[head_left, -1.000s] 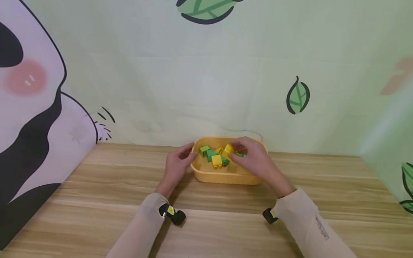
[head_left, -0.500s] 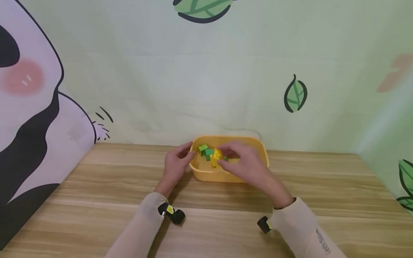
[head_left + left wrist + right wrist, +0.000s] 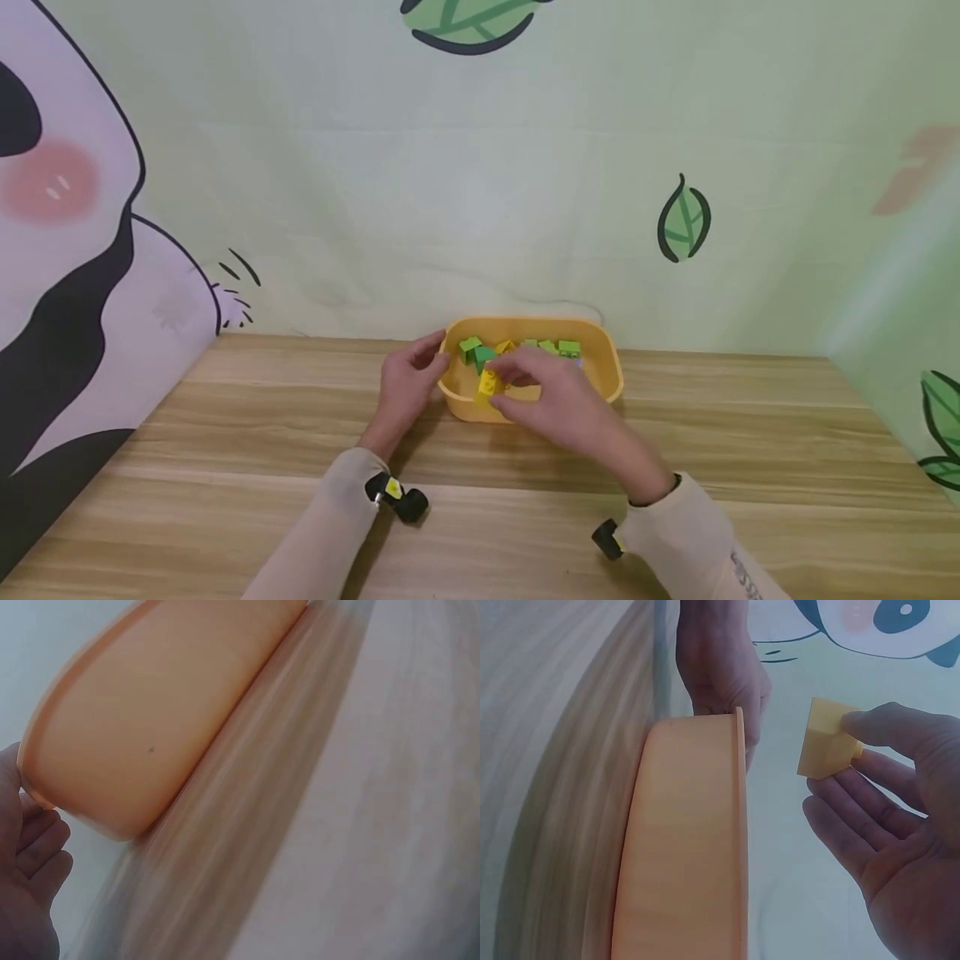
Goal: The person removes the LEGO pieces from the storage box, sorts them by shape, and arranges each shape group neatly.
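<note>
My right hand (image 3: 551, 392) pinches a yellow toy brick (image 3: 489, 385) between thumb and fingers, over the front left part of a yellow-orange plastic basin (image 3: 611, 367). The right wrist view shows this yellow brick (image 3: 829, 739) held above the basin's rim (image 3: 739, 825). My left hand (image 3: 407, 383) grips the basin's left end at the rim; in the left wrist view its lower fingers are curled beside the basin wall (image 3: 150, 727). Inside lie a light green brick (image 3: 470, 348), a darker green brick (image 3: 485, 358) and more bricks, some hidden by my right hand.
The basin stands on a wood-grain table (image 3: 510, 500), close to a pale green backdrop (image 3: 487, 208) with panda and leaf prints. Several light green bricks (image 3: 568, 348) lie along the basin's back right side. A camera is strapped to each wrist.
My right hand has moved left and toward the front with the yellow brick, uncovering light green bricks at the back right. My left hand stays at the basin's left end.
</note>
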{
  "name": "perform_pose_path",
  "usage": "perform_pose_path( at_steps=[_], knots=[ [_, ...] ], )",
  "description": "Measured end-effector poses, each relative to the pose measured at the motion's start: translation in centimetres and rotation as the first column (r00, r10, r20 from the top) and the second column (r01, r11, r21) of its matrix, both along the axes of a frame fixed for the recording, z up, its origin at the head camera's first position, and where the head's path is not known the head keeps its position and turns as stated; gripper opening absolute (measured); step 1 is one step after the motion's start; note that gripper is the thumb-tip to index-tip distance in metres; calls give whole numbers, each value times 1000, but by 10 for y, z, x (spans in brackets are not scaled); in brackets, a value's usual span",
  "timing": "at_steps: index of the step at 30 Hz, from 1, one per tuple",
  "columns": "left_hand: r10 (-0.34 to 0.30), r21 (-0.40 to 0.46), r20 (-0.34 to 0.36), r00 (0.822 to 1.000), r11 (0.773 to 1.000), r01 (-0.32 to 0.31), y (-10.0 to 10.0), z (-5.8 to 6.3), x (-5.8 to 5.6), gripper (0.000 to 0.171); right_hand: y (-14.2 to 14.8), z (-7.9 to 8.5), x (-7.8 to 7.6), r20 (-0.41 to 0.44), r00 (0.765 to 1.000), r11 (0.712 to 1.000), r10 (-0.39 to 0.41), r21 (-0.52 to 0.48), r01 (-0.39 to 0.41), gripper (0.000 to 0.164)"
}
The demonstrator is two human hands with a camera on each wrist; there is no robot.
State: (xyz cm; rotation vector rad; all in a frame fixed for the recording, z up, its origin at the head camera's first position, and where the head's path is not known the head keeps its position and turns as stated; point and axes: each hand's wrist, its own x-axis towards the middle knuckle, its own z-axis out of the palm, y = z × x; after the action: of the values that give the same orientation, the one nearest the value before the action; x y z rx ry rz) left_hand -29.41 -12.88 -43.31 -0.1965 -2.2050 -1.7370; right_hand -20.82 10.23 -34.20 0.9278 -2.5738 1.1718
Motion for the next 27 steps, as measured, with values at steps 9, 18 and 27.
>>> perform_pose_path(
  at_steps=[9, 18, 27],
  knots=[
    [9, 7, -8, 1000, 1000, -9, -1, 2, 4, 40, -5, -8, 4, -10, 998, 998, 57, 41, -56, 35],
    [22, -15, 8, 1000, 1000, -22, -2, 2, 3, 41, -10, -14, 4, -35, 993, 993, 109, 53, -107, 35],
    [24, -11, -2, 1000, 1000, -24, -1, 2, 1, 40, -14, -23, 3, 67, 991, 988, 117, 95, -123, 34]
  ],
)
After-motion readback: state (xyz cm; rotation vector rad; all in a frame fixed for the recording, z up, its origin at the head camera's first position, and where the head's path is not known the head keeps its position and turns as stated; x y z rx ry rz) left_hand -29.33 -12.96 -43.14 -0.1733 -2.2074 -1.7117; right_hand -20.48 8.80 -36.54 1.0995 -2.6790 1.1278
